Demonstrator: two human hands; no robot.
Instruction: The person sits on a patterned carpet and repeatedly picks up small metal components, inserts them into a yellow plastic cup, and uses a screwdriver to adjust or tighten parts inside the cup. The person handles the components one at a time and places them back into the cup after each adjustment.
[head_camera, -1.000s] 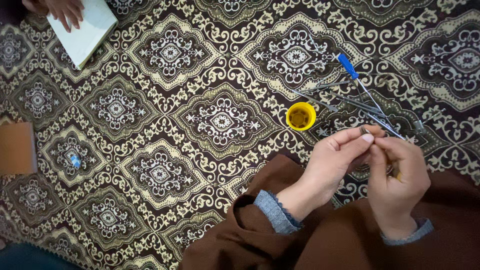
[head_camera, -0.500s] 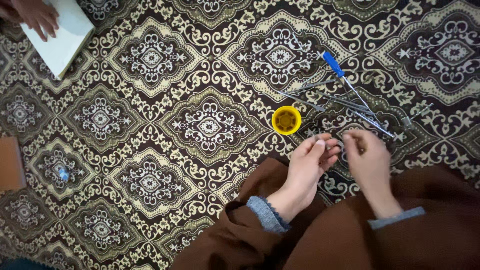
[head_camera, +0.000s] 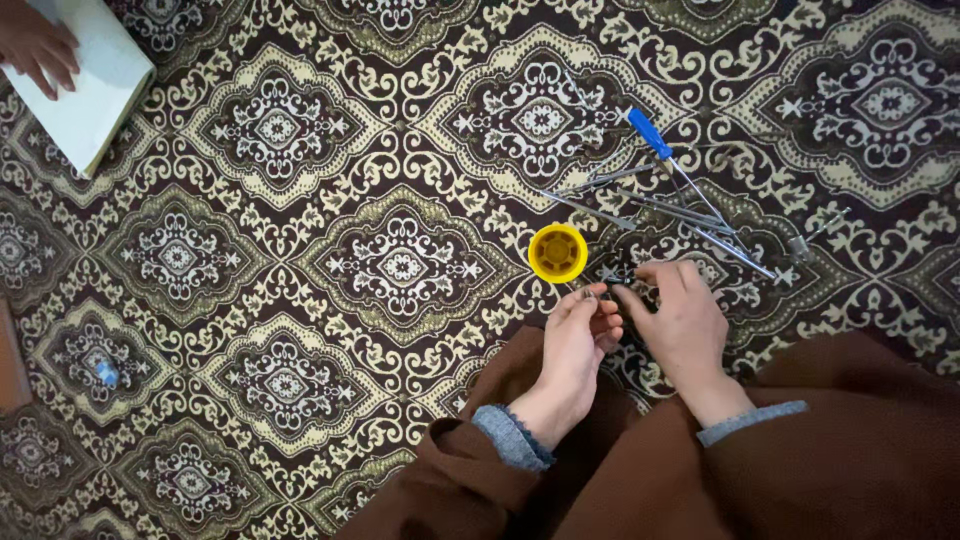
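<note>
With our left hand (head_camera: 578, 345) and right hand (head_camera: 675, 310) pinching narrow on something too small to tell, just below the yellow cup (head_camera: 557, 252) at frame centre, we judge it could slip and vanish into the busy patterned carpet (head_camera: 300, 250).

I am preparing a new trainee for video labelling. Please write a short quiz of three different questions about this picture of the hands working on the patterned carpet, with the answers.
1. True or false: the yellow cup lies to the right of the blue-handled tool.
2. Which thing lies nearest the left hand? A) the white book B) the yellow cup C) the small blue object
3. Fill in: the thin metal rods lie on the carpet beyond the ______ hand.

Key: 1 false; 2 B; 3 right. Another person's hand rests on the white book, top left.
</note>
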